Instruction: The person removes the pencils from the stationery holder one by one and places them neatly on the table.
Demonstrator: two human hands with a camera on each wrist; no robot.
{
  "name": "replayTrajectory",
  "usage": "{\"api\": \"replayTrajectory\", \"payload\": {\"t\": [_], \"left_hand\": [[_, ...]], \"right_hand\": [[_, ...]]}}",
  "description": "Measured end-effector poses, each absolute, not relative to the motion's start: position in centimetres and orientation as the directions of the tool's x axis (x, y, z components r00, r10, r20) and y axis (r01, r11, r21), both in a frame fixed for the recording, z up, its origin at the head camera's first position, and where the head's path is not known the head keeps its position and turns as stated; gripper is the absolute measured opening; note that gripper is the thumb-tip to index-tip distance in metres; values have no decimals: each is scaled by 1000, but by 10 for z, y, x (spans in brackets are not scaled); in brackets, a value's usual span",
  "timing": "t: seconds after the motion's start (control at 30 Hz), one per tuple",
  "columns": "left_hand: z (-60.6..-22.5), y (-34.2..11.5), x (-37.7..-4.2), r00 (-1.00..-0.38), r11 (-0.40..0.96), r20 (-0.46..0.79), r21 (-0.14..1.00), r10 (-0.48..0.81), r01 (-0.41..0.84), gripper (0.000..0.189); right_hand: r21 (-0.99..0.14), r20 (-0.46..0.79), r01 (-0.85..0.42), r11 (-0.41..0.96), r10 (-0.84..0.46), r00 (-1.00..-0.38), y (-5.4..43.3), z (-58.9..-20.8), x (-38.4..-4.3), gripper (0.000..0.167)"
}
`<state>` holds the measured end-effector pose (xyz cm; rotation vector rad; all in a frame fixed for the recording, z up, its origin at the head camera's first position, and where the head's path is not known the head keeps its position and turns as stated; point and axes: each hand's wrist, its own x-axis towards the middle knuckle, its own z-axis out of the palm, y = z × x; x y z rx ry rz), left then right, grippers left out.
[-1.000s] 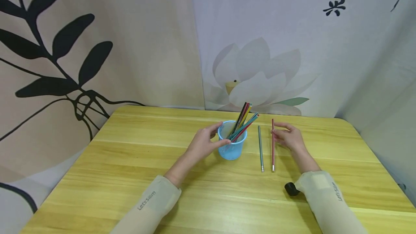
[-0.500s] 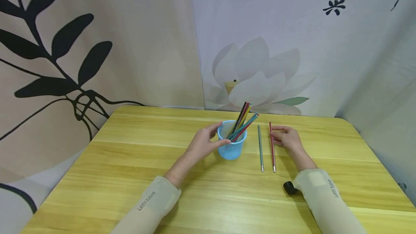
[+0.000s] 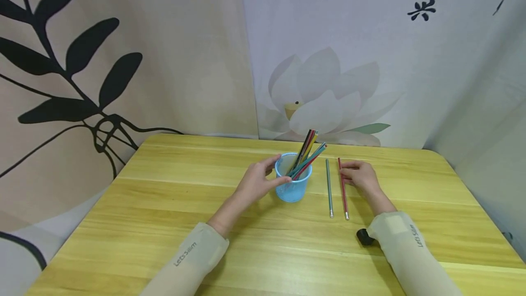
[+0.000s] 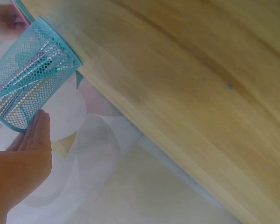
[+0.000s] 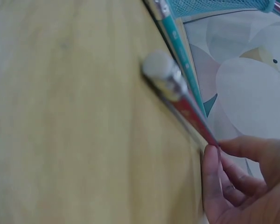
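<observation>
A blue mesh pencil cup [image 3: 291, 192] stands upright on the table, with several pencils [image 3: 314, 155] leaning to the right inside it. My left hand [image 3: 258, 178] holds the cup near its rim, thumb on the near side and fingers on the far side. To the right, my right hand [image 3: 363, 178] pinches a red pencil [image 3: 344, 198] near its upper part. The right wrist view shows its white eraser [image 5: 157, 65] pointing toward the camera, thumb and finger closing on the shaft. A green pencil [image 3: 329, 191] lies between the cup and the red pencil.
The wooden table [image 3: 172, 200] reaches back to a printed curtain [image 3: 197, 58]. A small black object [image 3: 364, 237] sits at the right sleeve cuff [image 3: 392, 225].
My right hand has moved slightly left and nearer with the red pencil, whose top now tilts left. The left hand, the cup and the green pencil have stayed put.
</observation>
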<state>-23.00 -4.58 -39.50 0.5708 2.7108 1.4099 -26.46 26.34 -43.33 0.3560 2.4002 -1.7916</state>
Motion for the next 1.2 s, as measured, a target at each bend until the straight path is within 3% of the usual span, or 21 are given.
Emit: {"api": "replayTrajectory", "payload": {"t": [0.8,1.2], "left_hand": [[-394,-45,-230,-937,536,120,793,328,289,77],[-394,-46,-228,-932,529,139,791,333,307,77]], "right_hand": [[-867,-190,242,437,158,-969,257,-435,-266,33],[-902,-204,242,358,139,-969,259,-433,-262,38]]}}
